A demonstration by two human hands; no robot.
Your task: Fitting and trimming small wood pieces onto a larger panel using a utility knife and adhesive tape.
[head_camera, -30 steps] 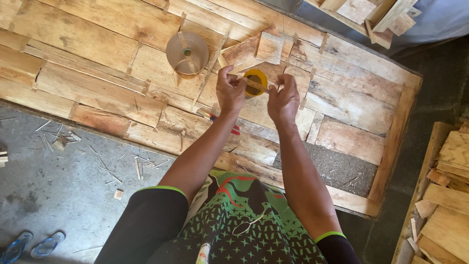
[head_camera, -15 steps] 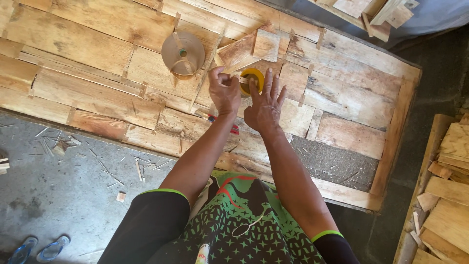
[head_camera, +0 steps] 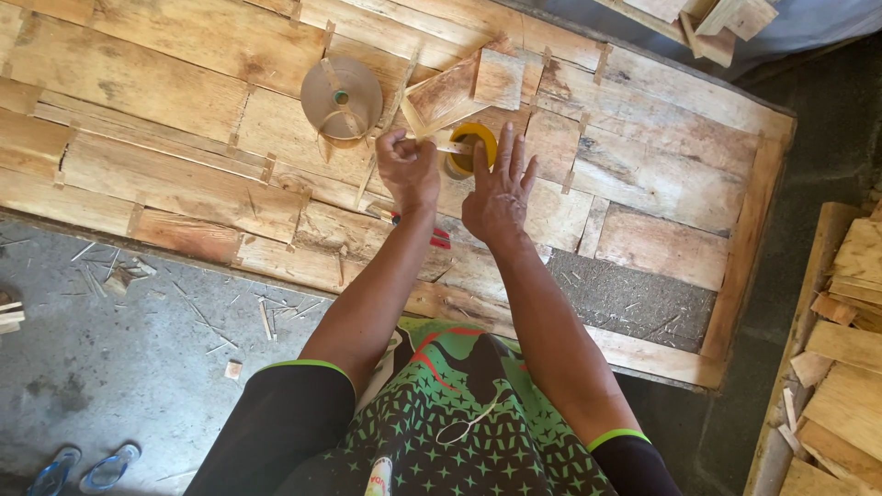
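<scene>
Left hand (head_camera: 409, 170) curled into a fist, knuckles up, fingers pinched together on a thin pale strip of tape (head_camera: 439, 142) drawn out from the yellow tape roll (head_camera: 470, 152). Right hand (head_camera: 498, 193) spread flat, fingers apart and straight, palm down on the wood, fingertips touching the near edge of the yellow roll; nothing gripped. Roll: small ring, yellow rim, lying flat just beyond both hands, partly hidden by the fingers.

Just behind the roll, a loose square veneer piece (head_camera: 499, 78), rough-grained, resting on a triangular offcut (head_camera: 446, 92). To the left of these, a larger tan paper tape reel (head_camera: 342, 96), round and flat, small greenish core, tail end hanging loose toward the left hand.

Beneath the left wrist, a red-handled tool (head_camera: 436, 237), mostly hidden by the forearm; kind not discernible.

All of it on a wide veneer sheet (head_camera: 165, 119) of patched thin wood pieces, irregular rectangles, pale to reddish grain, joints bridged by short paper strips. One dark grainy gap (head_camera: 634, 298) near the right forearm. Grey concrete floor (head_camera: 110, 386) at left, scattered with splinters. Stacked wood offcuts (head_camera: 850, 367) at right.
</scene>
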